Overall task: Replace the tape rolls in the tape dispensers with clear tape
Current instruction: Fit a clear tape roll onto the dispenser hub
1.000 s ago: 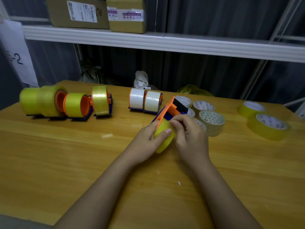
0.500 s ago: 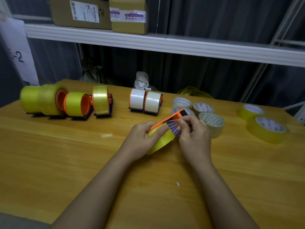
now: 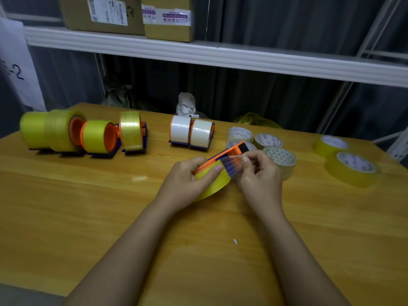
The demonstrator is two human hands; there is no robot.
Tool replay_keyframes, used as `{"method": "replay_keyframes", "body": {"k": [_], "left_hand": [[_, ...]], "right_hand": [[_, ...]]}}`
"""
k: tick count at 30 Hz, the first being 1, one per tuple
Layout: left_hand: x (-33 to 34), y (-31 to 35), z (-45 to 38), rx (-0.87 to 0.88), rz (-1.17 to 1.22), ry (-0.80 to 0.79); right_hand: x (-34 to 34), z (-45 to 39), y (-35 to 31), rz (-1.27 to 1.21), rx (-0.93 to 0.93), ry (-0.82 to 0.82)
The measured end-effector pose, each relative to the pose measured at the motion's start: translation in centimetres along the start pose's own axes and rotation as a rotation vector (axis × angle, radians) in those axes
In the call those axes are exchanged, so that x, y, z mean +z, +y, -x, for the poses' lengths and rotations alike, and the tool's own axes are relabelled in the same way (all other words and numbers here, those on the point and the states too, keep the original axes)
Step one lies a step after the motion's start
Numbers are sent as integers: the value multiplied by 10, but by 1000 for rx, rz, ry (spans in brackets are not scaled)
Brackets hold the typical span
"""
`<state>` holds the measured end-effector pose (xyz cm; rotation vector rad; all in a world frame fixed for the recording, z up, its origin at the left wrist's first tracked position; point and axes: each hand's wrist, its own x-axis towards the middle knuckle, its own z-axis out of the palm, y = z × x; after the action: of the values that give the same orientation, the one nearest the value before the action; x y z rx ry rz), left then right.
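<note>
My left hand (image 3: 185, 180) grips an orange and blue tape dispenser (image 3: 223, 154) loaded with a yellow tape roll (image 3: 213, 184), tilted over the middle of the wooden table (image 3: 88, 217). My right hand (image 3: 260, 171) pinches the loose clear end of the tape (image 3: 230, 165) pulled off that roll beside the dispenser's black front end. Several clear tape rolls (image 3: 280, 156) lie just behind my right hand.
Several dispensers with yellow rolls (image 3: 130, 131) stand in a row at the back left. Two dispensers with white rolls (image 3: 191, 133) stand at the back centre. Two yellowish rolls (image 3: 353, 168) lie flat at the right. A shelf with cardboard boxes (image 3: 167, 18) hangs above.
The dispenser has been tipped down from upright to a flatter tilt. My right hand has drawn a short strip of tape off the roll toward the dispenser's front end.
</note>
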<state>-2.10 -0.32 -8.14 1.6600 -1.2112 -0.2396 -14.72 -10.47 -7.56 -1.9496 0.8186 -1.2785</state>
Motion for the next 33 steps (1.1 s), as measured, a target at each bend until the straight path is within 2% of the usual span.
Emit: {"method": "replay_keyframes", "body": {"k": [17, 26, 33], "left_hand": [[-4, 0, -1, -5, 17, 45], [-6, -1, -1, 22, 87, -83], [-9, -4, -1, 61, 40, -35]], "right_hand": [[1, -2, 6, 15, 13, 7], [-1, -5, 8, 1, 40, 5], [-8, -8, 7, -12, 66, 35]]}}
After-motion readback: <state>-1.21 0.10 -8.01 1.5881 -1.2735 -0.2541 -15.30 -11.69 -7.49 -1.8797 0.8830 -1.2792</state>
